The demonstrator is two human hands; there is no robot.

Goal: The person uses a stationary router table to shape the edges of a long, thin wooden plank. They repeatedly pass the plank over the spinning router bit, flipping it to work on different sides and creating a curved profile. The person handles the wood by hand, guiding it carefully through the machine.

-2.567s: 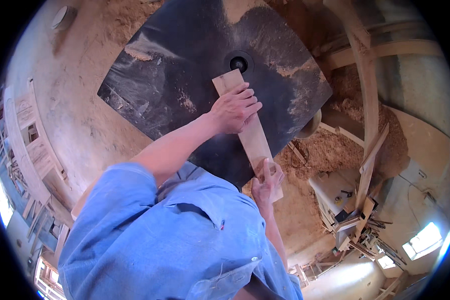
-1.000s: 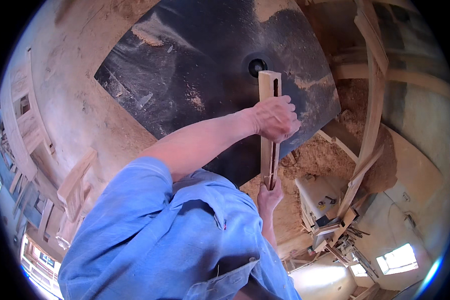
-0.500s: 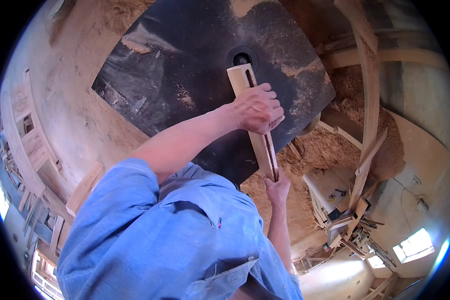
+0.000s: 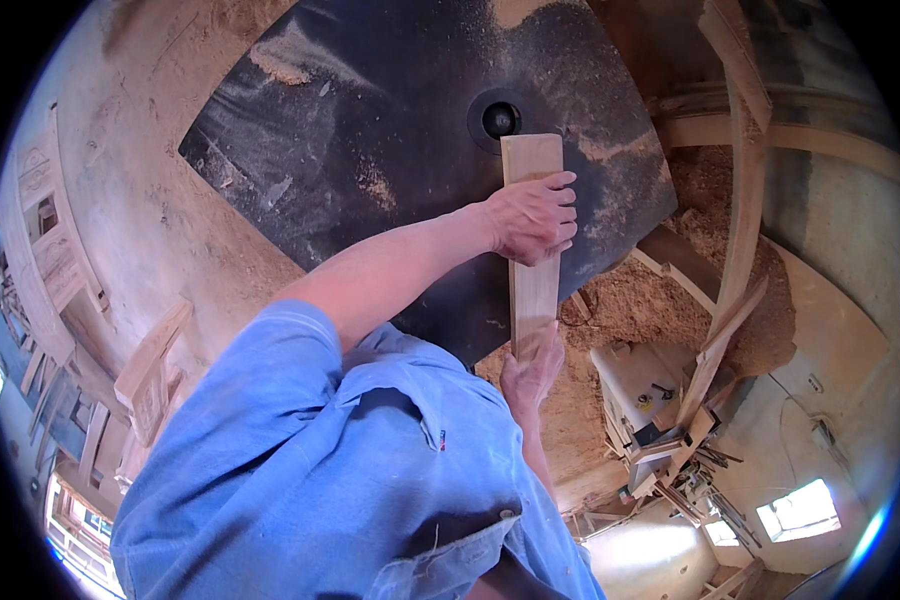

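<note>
A pale wooden board [image 4: 535, 300] lies over a dark machine table [image 4: 390, 110], its far end beside a round spindle opening [image 4: 501, 119]. My left hand [image 4: 535, 220] is closed over the board's far half, fingers wrapped across its right edge. At the near end, beyond the table's edge, my right hand [image 4: 535, 368] grips the wood. A plain, wide face of the board is turned up. The board's underside and parts of my fingers are hidden.
Sawdust is scattered on the table and heaped on the floor [image 4: 640, 300] to the right. Long timbers [image 4: 745, 200] stand at the right, near a pale box-shaped thing [image 4: 635, 385]. Wooden frame pieces [image 4: 150, 370] stand at the left.
The board has been rolled over: its slotted narrow side faced up before, and a wide plain face does now. Both hands shifted with it, and its far end moved right relative to the spindle opening.
</note>
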